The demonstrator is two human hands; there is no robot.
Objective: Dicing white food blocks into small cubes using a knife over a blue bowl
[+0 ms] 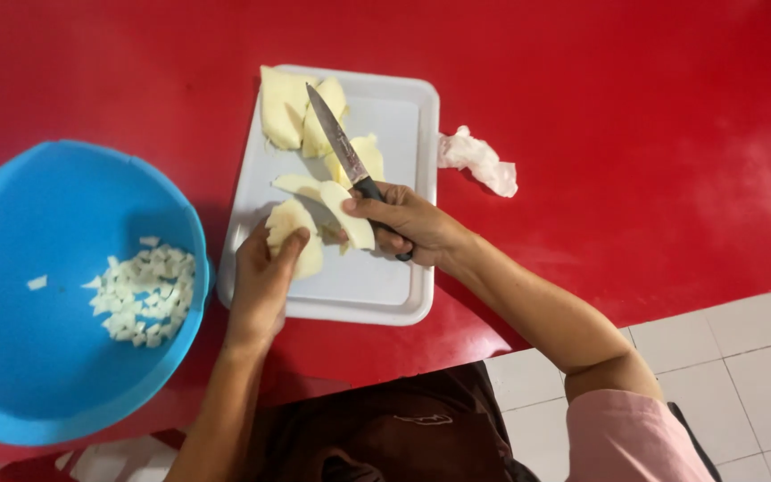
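Observation:
On a white rectangular tray lie several pale yellow peeled potato pieces. My left hand presses down on one rounded potato slice near the tray's front left. My right hand grips a dark-handled knife whose blade points away toward the far pieces. The same hand's thumb and fingers also touch a thin potato slice.
A large blue bowl with several small white diced potato cubes sits to the left on the red table. A crumpled white tissue lies right of the tray. White floor tiles show past the table's edge at lower right.

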